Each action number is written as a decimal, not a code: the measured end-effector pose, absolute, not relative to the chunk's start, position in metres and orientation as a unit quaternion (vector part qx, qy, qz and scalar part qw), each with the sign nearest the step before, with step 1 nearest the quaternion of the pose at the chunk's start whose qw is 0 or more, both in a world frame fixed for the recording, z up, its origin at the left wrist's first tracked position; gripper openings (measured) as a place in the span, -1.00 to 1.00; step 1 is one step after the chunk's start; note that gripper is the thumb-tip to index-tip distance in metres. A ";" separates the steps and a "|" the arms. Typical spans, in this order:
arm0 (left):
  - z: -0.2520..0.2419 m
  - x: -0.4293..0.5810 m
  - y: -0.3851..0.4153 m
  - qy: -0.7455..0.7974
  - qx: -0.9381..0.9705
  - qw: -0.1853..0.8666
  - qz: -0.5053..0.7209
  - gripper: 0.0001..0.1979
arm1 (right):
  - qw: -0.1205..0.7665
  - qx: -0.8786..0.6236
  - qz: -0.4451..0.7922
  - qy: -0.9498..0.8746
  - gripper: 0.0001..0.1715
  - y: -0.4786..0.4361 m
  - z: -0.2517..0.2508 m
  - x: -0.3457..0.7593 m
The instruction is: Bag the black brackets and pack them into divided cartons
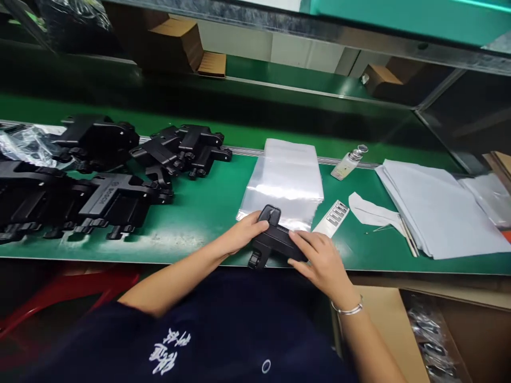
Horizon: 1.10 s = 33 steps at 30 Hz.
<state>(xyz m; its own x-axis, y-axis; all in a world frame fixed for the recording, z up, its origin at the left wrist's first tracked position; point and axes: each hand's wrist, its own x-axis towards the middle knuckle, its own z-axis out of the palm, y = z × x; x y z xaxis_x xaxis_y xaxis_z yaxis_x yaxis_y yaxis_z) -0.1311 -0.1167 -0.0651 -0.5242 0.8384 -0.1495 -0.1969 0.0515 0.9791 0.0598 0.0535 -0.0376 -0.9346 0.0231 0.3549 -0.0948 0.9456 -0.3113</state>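
Note:
Near the front edge of the green table, both hands hold one black plastic part (275,239). My left hand (244,232) grips its left end, thumb on top near a rounded loop. The fingers of my right hand (319,258) close round its right end, which they partly hide. Just behind the part lies a stack of clear plastic bags (289,175). A label sheet (333,218) with dark printed labels lies on the table right of the bags, close to my right hand.
Several black parts (107,199) lie at the left by crumpled plastic (30,146). A small bottle (347,164), white paper scrap (371,210), tweezers and large white sheets (443,207) lie at the right. An open carton (383,319) stands below the table's right side. A shelf crosses overhead.

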 end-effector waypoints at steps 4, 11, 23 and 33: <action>-0.069 -0.122 -0.115 0.672 0.316 0.288 0.605 -0.38 | 0.187 -0.212 0.474 -0.834 -0.39 0.065 -0.061 0.064; -0.071 -0.115 -0.120 0.697 0.362 0.252 0.566 -0.30 | 0.177 -0.308 0.662 -0.660 -0.54 0.058 -0.078 0.050; -0.062 -0.131 -0.144 0.649 0.483 0.268 0.523 -0.49 | 0.274 -0.145 0.426 -0.850 -0.63 0.062 -0.090 0.066; -0.062 -0.136 -0.164 0.645 0.501 0.215 0.536 -0.57 | 0.295 -0.100 0.381 -0.870 -0.65 0.048 -0.079 0.053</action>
<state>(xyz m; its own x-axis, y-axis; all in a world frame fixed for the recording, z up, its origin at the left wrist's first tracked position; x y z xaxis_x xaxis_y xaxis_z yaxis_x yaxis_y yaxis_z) -0.1362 -0.1645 -0.0615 -0.4058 0.8764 0.2593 0.4160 -0.0755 0.9062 0.0534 0.0484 -0.0790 -0.8054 0.3993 0.4380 -0.0509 0.6897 -0.7223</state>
